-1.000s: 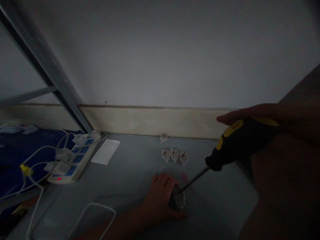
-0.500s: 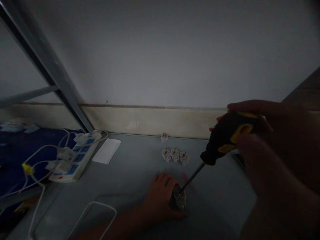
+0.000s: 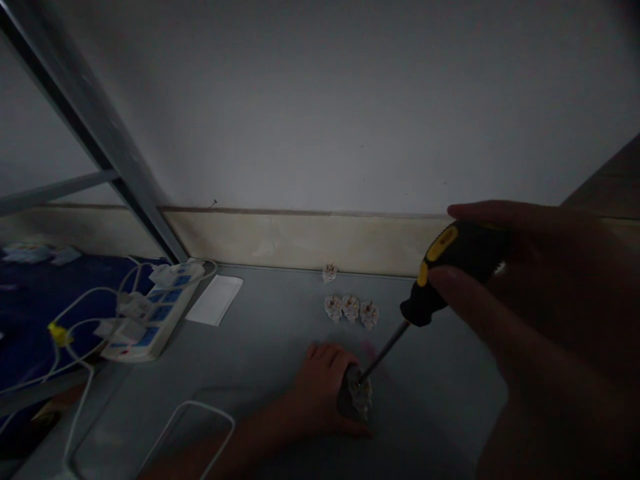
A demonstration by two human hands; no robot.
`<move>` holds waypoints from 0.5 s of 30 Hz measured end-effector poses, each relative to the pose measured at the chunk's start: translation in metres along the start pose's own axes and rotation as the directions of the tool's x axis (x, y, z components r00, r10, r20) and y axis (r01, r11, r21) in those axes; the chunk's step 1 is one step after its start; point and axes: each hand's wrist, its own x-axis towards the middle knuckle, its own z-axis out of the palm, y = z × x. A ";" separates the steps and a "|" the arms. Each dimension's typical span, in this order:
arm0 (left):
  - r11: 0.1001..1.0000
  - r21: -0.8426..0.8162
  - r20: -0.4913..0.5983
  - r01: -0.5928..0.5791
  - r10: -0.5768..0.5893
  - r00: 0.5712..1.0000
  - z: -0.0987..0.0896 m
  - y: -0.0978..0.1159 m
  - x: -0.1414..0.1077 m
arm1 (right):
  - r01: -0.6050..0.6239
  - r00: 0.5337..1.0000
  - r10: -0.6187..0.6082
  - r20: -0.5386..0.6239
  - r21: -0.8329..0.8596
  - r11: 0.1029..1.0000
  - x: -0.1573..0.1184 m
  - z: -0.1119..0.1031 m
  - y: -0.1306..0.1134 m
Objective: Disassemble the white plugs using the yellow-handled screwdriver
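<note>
Two hands are at work: your left hand (image 3: pixel 320 390) curls closed around an electrical plug (image 3: pixel 359 397) at six o'clock, while your right hand (image 3: pixel 550 300) grips a black-and-yellow screwdriver (image 3: pixel 450 270), its tip on the plug, calling for a turn.

Pale wall (image 3: pixel 320 100), cream skirting (image 3: pixel 310 243), grey metal frame (image 3: pixel 85 117)

A black plastic screwdriver handle (image 3: pixel 453 267) is patched with yellow. A white power strip (image 3: pixel 160 310) is set with blue sockets, and a yellow tag (image 3: pixel 60 334) is seen on a white cable (image 3: pixel 75 303). Dark blue is shown by the cloth (image 3: pixel 30 320).
</note>
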 end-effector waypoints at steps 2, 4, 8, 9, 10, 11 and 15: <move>0.999 -0.043 -0.001 0.017 -0.017 1.000 -0.004 0.001 0.000 | -0.020 1.000 0.020 0.012 -0.002 1.000 -0.001 0.001 -0.002; 0.996 -0.084 -0.002 0.031 -0.032 0.999 -0.007 0.003 0.000 | -0.056 0.998 0.055 0.012 0.043 0.998 -0.002 0.002 -0.004; 0.994 -0.095 0.011 0.052 -0.051 0.999 -0.009 0.007 0.001 | -0.166 0.985 0.170 -0.017 0.139 0.976 -0.004 0.003 -0.011; 0.995 -0.088 0.009 0.056 -0.055 0.998 -0.009 0.007 0.001 | -0.180 0.983 0.184 -0.011 0.153 0.972 -0.005 0.003 -0.013; 0.995 -0.085 0.005 0.060 -0.060 0.998 -0.009 0.007 0.001 | -0.186 0.982 0.189 0.001 0.166 0.968 -0.005 0.004 -0.015; 0.994 -0.084 0.002 0.064 -0.064 0.998 -0.009 0.008 0.001 | -0.193 0.981 0.193 0.017 0.178 0.965 -0.006 0.004 -0.016; 0.994 -0.095 0.005 0.061 -0.061 0.998 -0.009 0.008 0.000 | -0.139 0.990 0.134 0.040 0.171 0.975 -0.007 0.003 -0.013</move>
